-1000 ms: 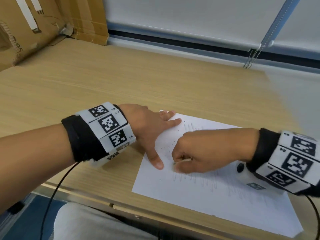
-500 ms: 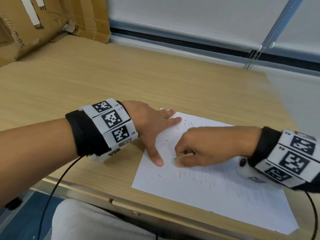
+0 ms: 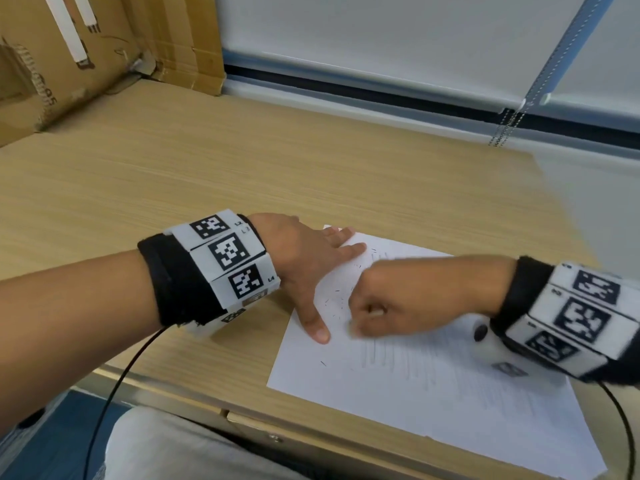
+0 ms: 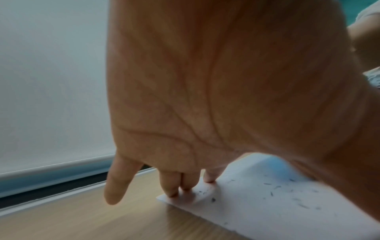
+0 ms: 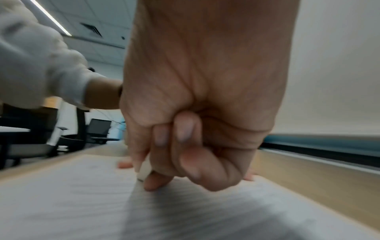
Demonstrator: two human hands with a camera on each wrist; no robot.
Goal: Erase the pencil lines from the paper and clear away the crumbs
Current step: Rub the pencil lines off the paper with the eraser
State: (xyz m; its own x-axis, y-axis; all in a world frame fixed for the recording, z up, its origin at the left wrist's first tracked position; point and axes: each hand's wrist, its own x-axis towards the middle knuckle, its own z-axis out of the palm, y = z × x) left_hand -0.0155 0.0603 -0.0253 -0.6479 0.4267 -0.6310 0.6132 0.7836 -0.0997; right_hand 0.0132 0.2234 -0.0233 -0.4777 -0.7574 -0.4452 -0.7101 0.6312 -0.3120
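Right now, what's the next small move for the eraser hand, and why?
Probably keep rubbing, stroking the eraser in the right hand toward the faint pencil lines just below it. They remain on the paper, and the left hand already pins the sheet flat.

place: an office, open-plan by the look of it
desk (image 3: 242,161): pale wood-grain top under the fingers (image 4: 186,181), with a drawer front (image 3: 277,429) at its near edge
chairs (image 5: 96,129): dark swivel chairs at other desks, far beyond the fingertips in the right wrist view
ceiling (image 5: 92,19): panel tiles with a strip light (image 5: 51,17) and a vent (image 5: 91,29), high above the knuckles
blind (image 3: 381,46): white roller blind with a bead chain (image 3: 505,129), past the fingers at the desk's far edge
box (image 3: 69,57): cardboard, far left of the fingers
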